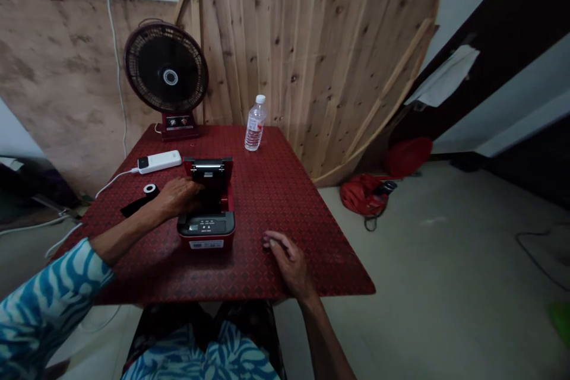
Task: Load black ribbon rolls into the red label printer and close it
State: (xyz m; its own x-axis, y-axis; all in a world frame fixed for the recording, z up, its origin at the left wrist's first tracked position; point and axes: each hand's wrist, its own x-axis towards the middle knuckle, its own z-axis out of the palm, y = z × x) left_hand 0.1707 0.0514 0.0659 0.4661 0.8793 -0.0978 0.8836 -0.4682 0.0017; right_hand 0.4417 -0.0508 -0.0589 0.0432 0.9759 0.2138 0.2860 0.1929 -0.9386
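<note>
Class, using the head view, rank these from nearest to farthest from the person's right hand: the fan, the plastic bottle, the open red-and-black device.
From the right hand:
1. Open red-and-black device: to its left, in the near half of the table.
2. Plastic bottle: upright, towards the far edge.
3. Fan: at the far left corner.

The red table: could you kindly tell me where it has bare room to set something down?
The red table is bare right of the open printer, between the bottle and right hand, out to the table's edge. The left is crowded: white device, small roll, left hand and printer.
</note>
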